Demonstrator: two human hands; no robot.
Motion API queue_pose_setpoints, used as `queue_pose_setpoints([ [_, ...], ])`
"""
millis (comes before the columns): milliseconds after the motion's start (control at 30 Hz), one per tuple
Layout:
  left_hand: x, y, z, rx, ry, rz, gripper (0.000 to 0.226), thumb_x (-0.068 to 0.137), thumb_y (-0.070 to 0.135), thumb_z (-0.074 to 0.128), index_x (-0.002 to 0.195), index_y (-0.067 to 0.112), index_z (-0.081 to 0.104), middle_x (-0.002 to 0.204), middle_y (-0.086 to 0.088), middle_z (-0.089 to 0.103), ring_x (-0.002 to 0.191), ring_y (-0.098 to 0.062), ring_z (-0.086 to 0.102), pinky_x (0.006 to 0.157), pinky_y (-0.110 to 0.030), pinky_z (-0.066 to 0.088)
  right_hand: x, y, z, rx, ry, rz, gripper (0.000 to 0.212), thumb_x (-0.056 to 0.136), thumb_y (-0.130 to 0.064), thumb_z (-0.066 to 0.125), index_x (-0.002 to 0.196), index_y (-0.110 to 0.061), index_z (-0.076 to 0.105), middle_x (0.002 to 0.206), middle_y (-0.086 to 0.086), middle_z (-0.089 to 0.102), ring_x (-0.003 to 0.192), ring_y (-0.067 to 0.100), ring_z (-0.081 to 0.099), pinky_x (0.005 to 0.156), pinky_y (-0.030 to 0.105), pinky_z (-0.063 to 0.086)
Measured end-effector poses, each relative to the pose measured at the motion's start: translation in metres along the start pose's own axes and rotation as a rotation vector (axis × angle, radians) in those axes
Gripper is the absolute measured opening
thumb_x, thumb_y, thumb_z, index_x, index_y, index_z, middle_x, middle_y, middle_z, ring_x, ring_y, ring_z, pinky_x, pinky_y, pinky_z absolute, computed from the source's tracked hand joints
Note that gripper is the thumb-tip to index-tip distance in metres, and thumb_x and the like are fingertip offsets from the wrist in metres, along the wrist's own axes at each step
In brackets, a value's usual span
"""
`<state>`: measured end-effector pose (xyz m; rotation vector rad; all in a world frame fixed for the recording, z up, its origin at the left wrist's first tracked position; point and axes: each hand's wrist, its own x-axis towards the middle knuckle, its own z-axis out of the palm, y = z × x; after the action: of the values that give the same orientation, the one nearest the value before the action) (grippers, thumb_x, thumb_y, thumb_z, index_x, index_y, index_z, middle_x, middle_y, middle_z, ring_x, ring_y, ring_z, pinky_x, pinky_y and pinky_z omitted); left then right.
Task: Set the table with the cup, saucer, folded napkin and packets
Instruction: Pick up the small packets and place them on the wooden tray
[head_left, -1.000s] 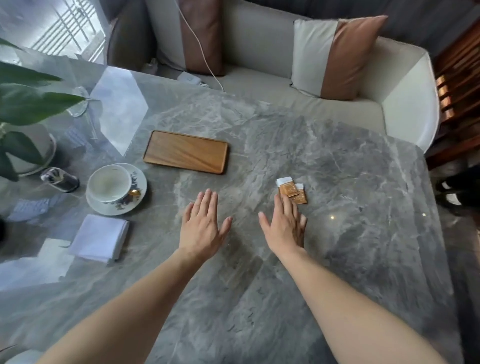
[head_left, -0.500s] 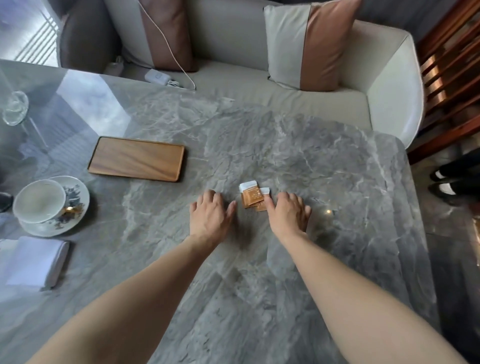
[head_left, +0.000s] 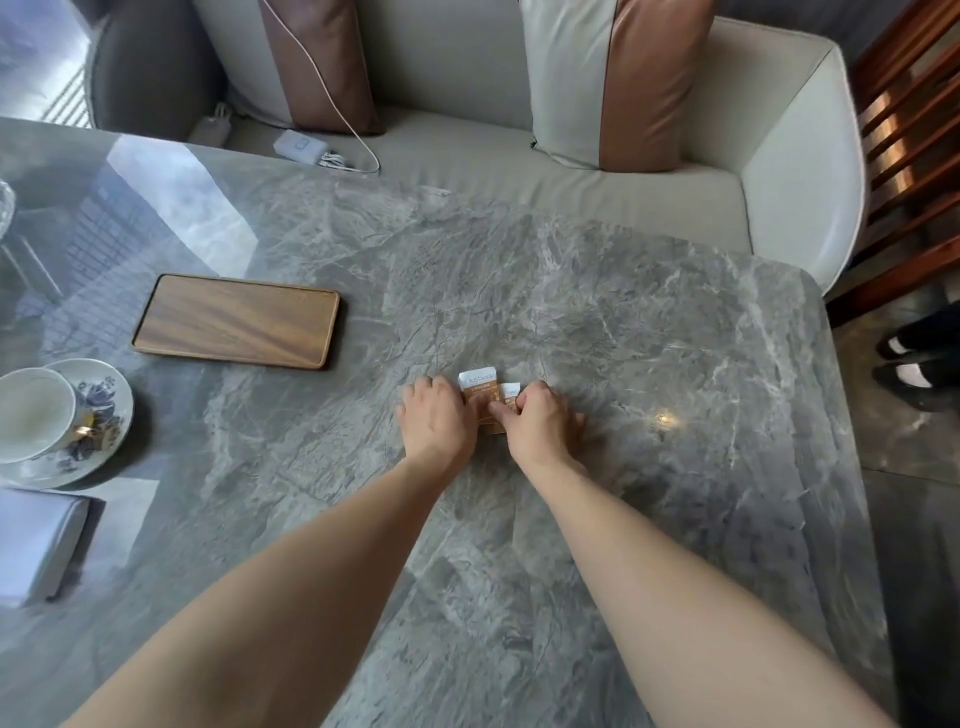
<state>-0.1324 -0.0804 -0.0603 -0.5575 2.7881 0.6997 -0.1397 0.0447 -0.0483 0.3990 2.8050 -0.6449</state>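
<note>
Brown packets (head_left: 484, 391) with white tops lie overlapped on the grey marble table (head_left: 649, 332). My left hand (head_left: 435, 422) presses against their left side with curled fingers. My right hand (head_left: 540, 426) closes on their right side, thumb and fingers pinching the packets. A white cup (head_left: 32, 410) sits on a blue-flowered saucer (head_left: 106, 400) at the far left. The folded white napkin (head_left: 36, 545) lies just below the saucer, at the left edge.
A flat wooden tray (head_left: 236, 320) lies on the table left of centre. A cream sofa (head_left: 800, 171) with two cushions and a white charger (head_left: 298, 145) stands beyond the table's far edge. A wooden slatted frame (head_left: 914, 119) and someone's feet (head_left: 909, 358) are at the right.
Both hands moved forward from flat on the table and closed in around the packets. The view shifted right, so the cup and napkin now sit at the left edge.
</note>
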Motion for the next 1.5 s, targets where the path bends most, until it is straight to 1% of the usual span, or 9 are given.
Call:
queue_pose_setpoints([
  [300,-0.008,-0.008,-0.006,-0.453,-0.012,-0.057,0.02,0.087,0.023,0.074,0.085,0.018,0.054,0.074,0.005,0.06,0.071,-0.019,0.059,0.058,-0.033,0.041,-0.02,0.007,0.015,0.403,0.002,-0.047,0.029,0.083,-0.024,0.077,0.086,-0.018,0.048,0.08,-0.001,0.062,0.074,0.021,0.059,0.064,0.032,0.042],
  [500,-0.022,-0.022,-0.019,-0.869,-0.134,-0.173,0.041,0.086,0.014,0.08,0.118,0.014,0.055,0.094,-0.007,0.069,0.083,-0.019,0.07,0.072,-0.031,0.055,-0.032,0.009,0.019,0.604,-0.032,0.047,0.02,0.081,-0.023,0.081,0.089,-0.027,0.062,0.077,-0.01,0.067,0.071,0.007,0.066,0.068,0.025,0.051],
  [633,-0.03,-0.034,-0.026,-1.016,-0.303,-0.174,0.017,0.089,0.005,0.075,0.102,-0.006,0.071,0.091,-0.021,0.076,0.077,-0.03,0.072,0.057,-0.024,0.053,-0.042,0.009,0.019,0.808,-0.065,0.129,0.019,0.078,-0.024,0.084,0.078,-0.025,0.065,0.075,-0.007,0.071,0.064,-0.001,0.065,0.058,0.012,0.048],
  [800,-0.038,-0.043,-0.033,-1.17,-0.481,-0.195,0.029,0.088,0.002,0.075,0.111,-0.013,0.065,0.103,-0.03,0.074,0.094,-0.045,0.073,0.079,-0.045,0.062,-0.051,0.005,0.016,0.881,-0.145,0.146,0.02,0.078,-0.023,0.083,0.088,-0.016,0.067,0.087,0.006,0.074,0.072,0.007,0.065,0.068,0.025,0.054],
  [900,-0.041,-0.051,-0.039,-1.226,-0.475,-0.217,0.027,0.09,0.006,0.074,0.113,-0.007,0.066,0.105,-0.023,0.075,0.092,-0.036,0.074,0.075,-0.041,0.06,-0.056,0.0,0.012,0.919,-0.13,0.157,0.018,0.082,-0.019,0.08,0.091,-0.011,0.066,0.09,0.011,0.072,0.076,0.013,0.063,0.073,0.029,0.053],
  [1067,-0.043,-0.066,-0.047,-1.169,-0.311,-0.259,0.008,0.098,0.009,0.065,0.103,0.004,0.065,0.088,-0.011,0.073,0.069,-0.016,0.072,0.057,-0.028,0.055,-0.067,-0.016,0.004,1.025,-0.126,0.169,0.016,0.087,-0.019,0.075,0.098,-0.01,0.066,0.088,0.001,0.071,0.07,0.001,0.063,0.061,0.014,0.047],
  [1200,-0.044,-0.077,-0.059,-1.281,-0.364,-0.274,0.011,0.104,0.017,0.054,0.111,0.01,0.06,0.096,-0.009,0.073,0.082,-0.022,0.07,0.07,-0.038,0.053,-0.08,-0.04,0.009,1.01,-0.219,0.126,0.017,0.085,-0.018,0.077,0.097,-0.012,0.065,0.093,0.005,0.072,0.077,0.009,0.064,0.067,0.021,0.05],
  [1333,-0.047,-0.09,-0.076,-1.342,-0.445,-0.256,0.013,0.103,0.019,0.056,0.112,0.013,0.062,0.095,-0.005,0.075,0.079,-0.015,0.072,0.064,-0.029,0.054,-0.088,-0.061,0.022,0.985,-0.206,0.131,0.023,0.081,-0.015,0.081,0.097,-0.009,0.065,0.097,0.011,0.074,0.086,0.019,0.07,0.083,0.035,0.056],
  [1500,-0.047,-0.117,-0.093,-1.382,-0.476,-0.165,0.032,0.095,0.0,0.061,0.127,-0.003,0.059,0.107,-0.015,0.071,0.08,-0.017,0.069,0.069,-0.027,0.05,-0.096,-0.089,0.038,0.999,-0.227,0.129,0.028,0.077,-0.015,0.084,0.099,-0.013,0.066,0.094,0.006,0.075,0.084,0.014,0.071,0.077,0.029,0.058],
])
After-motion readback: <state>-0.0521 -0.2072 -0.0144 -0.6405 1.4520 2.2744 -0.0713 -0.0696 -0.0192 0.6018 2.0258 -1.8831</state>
